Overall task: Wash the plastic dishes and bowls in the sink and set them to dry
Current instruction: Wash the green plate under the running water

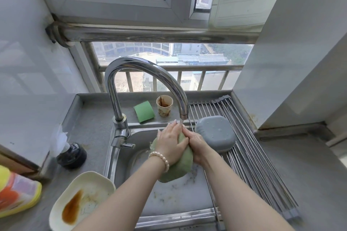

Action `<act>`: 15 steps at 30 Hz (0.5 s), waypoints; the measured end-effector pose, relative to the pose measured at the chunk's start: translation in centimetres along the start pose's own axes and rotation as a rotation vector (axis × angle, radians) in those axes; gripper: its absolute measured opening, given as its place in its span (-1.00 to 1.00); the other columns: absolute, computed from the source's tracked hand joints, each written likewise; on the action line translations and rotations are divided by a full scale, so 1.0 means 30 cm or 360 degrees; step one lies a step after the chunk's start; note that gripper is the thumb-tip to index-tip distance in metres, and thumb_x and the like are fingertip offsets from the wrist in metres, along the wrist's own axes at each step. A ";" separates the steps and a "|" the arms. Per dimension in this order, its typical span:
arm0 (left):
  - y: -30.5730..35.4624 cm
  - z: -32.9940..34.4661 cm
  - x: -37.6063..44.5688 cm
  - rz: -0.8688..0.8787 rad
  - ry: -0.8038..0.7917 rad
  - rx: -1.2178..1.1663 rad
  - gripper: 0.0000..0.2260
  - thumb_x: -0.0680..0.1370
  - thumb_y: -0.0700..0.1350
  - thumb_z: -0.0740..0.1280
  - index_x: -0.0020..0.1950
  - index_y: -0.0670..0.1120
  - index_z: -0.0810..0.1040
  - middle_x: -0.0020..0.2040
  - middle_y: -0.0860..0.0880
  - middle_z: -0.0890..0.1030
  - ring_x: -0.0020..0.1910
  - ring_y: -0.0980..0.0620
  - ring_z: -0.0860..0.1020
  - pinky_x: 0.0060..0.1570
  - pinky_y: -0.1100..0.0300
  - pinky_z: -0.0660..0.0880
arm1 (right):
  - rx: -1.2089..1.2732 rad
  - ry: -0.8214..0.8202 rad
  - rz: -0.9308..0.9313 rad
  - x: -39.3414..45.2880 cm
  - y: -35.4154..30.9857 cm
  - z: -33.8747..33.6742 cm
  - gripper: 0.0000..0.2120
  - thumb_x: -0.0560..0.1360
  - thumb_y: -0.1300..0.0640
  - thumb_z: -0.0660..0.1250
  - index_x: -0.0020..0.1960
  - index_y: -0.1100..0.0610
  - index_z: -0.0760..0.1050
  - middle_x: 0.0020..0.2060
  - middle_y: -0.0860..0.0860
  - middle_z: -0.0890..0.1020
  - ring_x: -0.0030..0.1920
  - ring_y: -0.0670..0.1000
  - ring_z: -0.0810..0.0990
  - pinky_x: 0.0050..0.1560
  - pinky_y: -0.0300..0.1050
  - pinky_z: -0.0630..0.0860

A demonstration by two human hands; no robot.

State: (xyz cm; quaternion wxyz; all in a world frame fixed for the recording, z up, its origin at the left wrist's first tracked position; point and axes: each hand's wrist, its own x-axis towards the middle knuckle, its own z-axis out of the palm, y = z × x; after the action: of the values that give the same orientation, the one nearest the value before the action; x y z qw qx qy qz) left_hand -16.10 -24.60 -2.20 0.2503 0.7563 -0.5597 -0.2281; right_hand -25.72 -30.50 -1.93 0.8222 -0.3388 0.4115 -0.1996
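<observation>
Right now we see both hands over the sink, w/ a green bowl held between them under the faucet. Water runs from the spout onto the fingertips. Our left hand lies across the bowl's outer side, fingers fairly straight and pressing on it, so that grip is apart, not curled round. A pearl bracelet sits on that wrist. Our right hand wraps the bowl's right side, its grip clamped on the bowl. The bowl looks tilted, its rim side hidden from us.

A grey bowl sits upside down on the drying rack, w/ drops on it, just right of the right hand. The rack spans the sink's right part and runs to the bench's far edge.

At the bench's near left edge, a white dish leans partly over the sink rim, w/ a brown sauce smear inside. Left of it, a yellow and orange cloth pack lies at the left edge. A dark bottle stands near the left wall.

Along the far edge, behind the sink, a green sponge stands curved, and a stained paper cup is upright just beside it.
</observation>
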 end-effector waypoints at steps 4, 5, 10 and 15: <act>-0.024 -0.077 0.032 -0.0285 -0.0145 -0.0286 -0.47 0.34 0.31 0.31 0.22 0.08 0.43 0.14 0.03 0.54 0.12 0.00 0.51 0.17 0.05 0.44 | -0.0255 0.0102 0.0051 0.003 -0.040 0.005 -0.60 0.57 -0.07 0.25 0.15 0.26 0.55 -0.09 0.19 0.66 -0.17 0.12 0.66 -0.22 -0.04 0.62; -0.031 -0.093 0.035 -0.0305 -0.0181 -0.0340 -0.51 0.34 0.31 0.33 0.15 0.07 0.44 0.05 0.04 0.55 0.03 0.02 0.53 0.07 0.08 0.48 | -0.0359 0.0105 0.0066 0.001 -0.049 0.011 -0.59 0.56 -0.10 0.25 0.12 0.24 0.56 -0.10 0.17 0.66 -0.17 0.10 0.67 -0.21 -0.04 0.62; -0.070 -0.125 0.046 -0.0402 -0.0138 -0.0335 -0.64 0.41 0.29 0.33 -0.22 0.00 0.42 -0.23 0.03 0.52 -0.23 0.05 0.50 -0.21 0.12 0.39 | -0.1273 0.0154 -0.0115 0.018 -0.106 0.068 -0.45 0.57 -0.24 0.14 0.16 0.23 0.53 0.07 0.08 0.58 0.12 0.10 0.56 0.18 -0.04 0.48; -0.029 -0.099 0.039 -0.0665 0.0306 -0.0477 -0.57 0.55 0.16 0.21 -0.43 -0.07 0.37 -0.39 -0.06 0.46 -0.33 -0.07 0.42 -0.29 0.11 0.32 | -0.1959 0.0780 -0.0496 0.044 -0.072 0.149 -0.56 0.61 -0.12 0.07 0.05 0.18 0.56 0.04 0.16 0.62 0.11 0.17 0.55 0.07 -0.04 0.40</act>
State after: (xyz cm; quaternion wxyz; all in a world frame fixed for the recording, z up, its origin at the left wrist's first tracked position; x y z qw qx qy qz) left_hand -13.30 -25.14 -0.53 0.3590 0.8280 -0.3253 -0.2823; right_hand -21.42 -31.02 0.85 0.3242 -0.7453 0.5709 -0.1163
